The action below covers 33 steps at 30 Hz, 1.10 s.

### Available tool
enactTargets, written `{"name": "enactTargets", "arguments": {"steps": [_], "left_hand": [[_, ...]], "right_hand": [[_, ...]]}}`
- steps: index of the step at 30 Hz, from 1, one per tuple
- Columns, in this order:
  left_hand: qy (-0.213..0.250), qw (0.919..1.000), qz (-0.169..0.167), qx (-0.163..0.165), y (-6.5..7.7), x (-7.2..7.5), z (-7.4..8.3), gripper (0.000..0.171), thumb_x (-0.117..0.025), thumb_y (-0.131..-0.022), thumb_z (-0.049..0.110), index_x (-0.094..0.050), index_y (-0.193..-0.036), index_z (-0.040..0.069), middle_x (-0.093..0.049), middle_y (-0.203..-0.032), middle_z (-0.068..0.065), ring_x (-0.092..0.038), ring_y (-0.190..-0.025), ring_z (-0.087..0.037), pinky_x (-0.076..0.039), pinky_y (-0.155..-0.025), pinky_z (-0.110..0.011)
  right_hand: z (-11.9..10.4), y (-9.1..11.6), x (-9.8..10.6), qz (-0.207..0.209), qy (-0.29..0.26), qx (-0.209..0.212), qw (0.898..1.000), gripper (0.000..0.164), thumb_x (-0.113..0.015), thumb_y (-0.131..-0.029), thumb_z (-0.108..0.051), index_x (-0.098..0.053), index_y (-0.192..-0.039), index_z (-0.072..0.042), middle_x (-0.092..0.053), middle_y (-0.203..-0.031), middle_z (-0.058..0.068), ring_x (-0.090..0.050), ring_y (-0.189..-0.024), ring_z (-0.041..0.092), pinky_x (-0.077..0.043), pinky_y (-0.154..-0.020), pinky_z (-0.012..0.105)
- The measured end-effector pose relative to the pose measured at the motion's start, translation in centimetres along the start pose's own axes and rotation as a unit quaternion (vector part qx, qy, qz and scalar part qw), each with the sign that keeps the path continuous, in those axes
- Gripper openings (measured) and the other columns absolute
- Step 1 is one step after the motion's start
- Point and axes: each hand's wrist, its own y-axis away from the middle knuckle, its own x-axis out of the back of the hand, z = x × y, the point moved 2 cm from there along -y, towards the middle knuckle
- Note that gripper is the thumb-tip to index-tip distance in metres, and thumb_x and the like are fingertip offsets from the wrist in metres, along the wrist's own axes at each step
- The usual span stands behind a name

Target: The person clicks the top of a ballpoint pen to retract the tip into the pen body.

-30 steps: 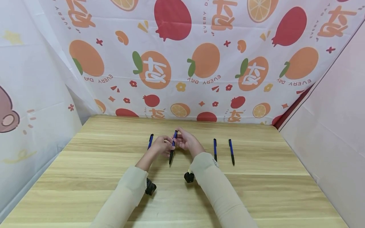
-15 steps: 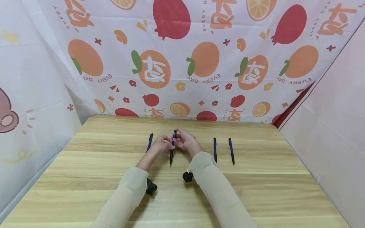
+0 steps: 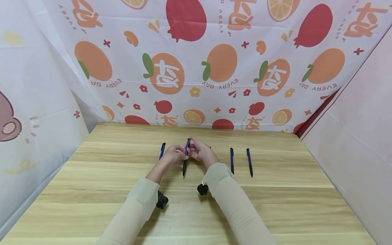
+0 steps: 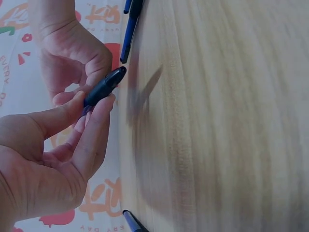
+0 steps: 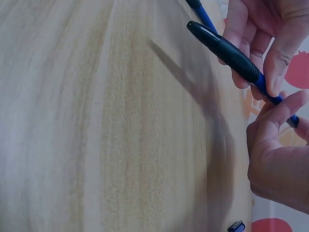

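A blue pen with a black front end [image 3: 185, 159] is held slanted above the table, its tapered black end toward the person. My left hand [image 3: 172, 156] pinches it around the middle between thumb and fingers; in the left wrist view that thumb [image 4: 67, 113] lies along the black grip [image 4: 104, 89]. At the blue rear end, my right hand [image 3: 199, 152] holds the pen with curled fingers, the thumb right at its end. The right wrist view shows the pen's black barrel part [image 5: 227, 50] pointing away from both hands.
On the wooden table [image 3: 275, 211] lie similar pens: one left [image 3: 162, 150], partly behind the left hand, and two right, a nearer pen [image 3: 231, 160] and a farther one [image 3: 249, 162]. Another pen's tip [image 3: 210, 147] peeks out behind the right hand. A fruit-print cloth [image 3: 196, 68] hangs behind.
In the head view the held pen stands slightly more upright than a second ago. Both hands keep their hold in nearly the same place.
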Motion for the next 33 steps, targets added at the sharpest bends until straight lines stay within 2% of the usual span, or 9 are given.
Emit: {"name": "enactTargets", "arguments": {"steps": [9,12,16,19,22,28,33], "left_hand": [[-0.006,1.0,-0.007,0.0,-0.12,0.12,-0.04,0.027,-0.059,-0.084,-0.009,-0.048,-0.108,-0.007,-0.061,-0.087,-0.017,-0.061,-0.071,-0.024,-0.055,-0.068,-0.04],[-0.009,0.9999,-0.007,0.0,-0.16,0.23,-0.1,0.028,-0.059,-0.084,-0.008,-0.048,-0.109,-0.008,-0.061,-0.089,-0.018,-0.062,-0.073,-0.024,-0.055,-0.069,-0.04],[-0.008,0.9999,-0.005,0.003,-0.13,0.3,-0.08,0.028,-0.059,-0.085,-0.007,-0.047,-0.11,-0.008,-0.061,-0.089,-0.017,-0.061,-0.073,-0.024,-0.055,-0.07,-0.04],[-0.003,1.0,-0.002,0.007,-0.08,0.27,-0.03,0.027,-0.058,-0.085,-0.008,-0.047,-0.11,-0.008,-0.06,-0.091,-0.018,-0.061,-0.074,-0.024,-0.055,-0.071,-0.04],[0.001,0.9999,-0.001,0.013,-0.07,0.25,-0.05,0.027,-0.058,-0.085,-0.008,-0.047,-0.11,-0.008,-0.061,-0.095,-0.022,-0.062,-0.076,-0.026,-0.054,-0.072,-0.041],[-0.005,0.9998,-0.003,0.017,-0.21,0.36,-0.19,0.028,-0.057,-0.086,-0.007,-0.046,-0.112,-0.008,-0.059,-0.101,-0.027,-0.062,-0.077,-0.026,-0.054,-0.074,-0.041],[-0.011,0.9998,0.002,0.015,-0.41,0.47,-0.36,0.028,-0.059,-0.086,-0.005,-0.047,-0.111,-0.008,-0.061,-0.092,-0.021,-0.061,-0.073,-0.023,-0.054,-0.074,-0.04]], "right_hand": [[0.04,-0.23,0.06,-0.005,0.002,0.007,1.0,0.034,-0.057,-0.091,-0.032,-0.058,-0.08,0.0,-0.061,-0.07,0.007,-0.053,-0.049,0.008,-0.046,-0.047,0.012],[0.06,-0.23,0.05,-0.007,0.0,0.01,1.0,0.034,-0.057,-0.091,-0.031,-0.06,-0.091,0.003,-0.061,-0.073,0.009,-0.054,-0.052,0.008,-0.048,-0.05,0.013],[0.04,-0.23,0.0,-0.009,0.001,0.014,1.0,0.041,-0.058,-0.091,-0.029,-0.057,-0.113,0.006,-0.062,-0.08,0.01,-0.056,-0.055,0.009,-0.05,-0.054,0.013],[0.04,-0.26,-0.07,-0.01,0.004,0.018,1.0,0.042,-0.057,-0.092,-0.025,-0.054,-0.119,0.007,-0.062,-0.081,0.011,-0.057,-0.058,0.01,-0.051,-0.056,0.014],[0.07,-0.32,-0.1,-0.008,0.006,0.024,1.0,0.033,-0.055,-0.093,-0.02,-0.057,-0.113,0.007,-0.062,-0.079,0.011,-0.058,-0.06,0.011,-0.051,-0.058,0.015],[0.15,-0.49,-0.1,-0.007,0.009,0.037,0.999,0.015,-0.053,-0.093,-0.01,-0.059,-0.086,0.002,-0.061,-0.077,0.012,-0.059,-0.063,0.014,-0.052,-0.061,0.017],[0.23,-0.6,-0.1,-0.005,0.024,0.043,0.999,0.011,-0.053,-0.092,-0.004,-0.058,-0.085,0.002,-0.061,-0.081,0.013,-0.06,-0.063,0.015,-0.053,-0.065,0.019]]}}
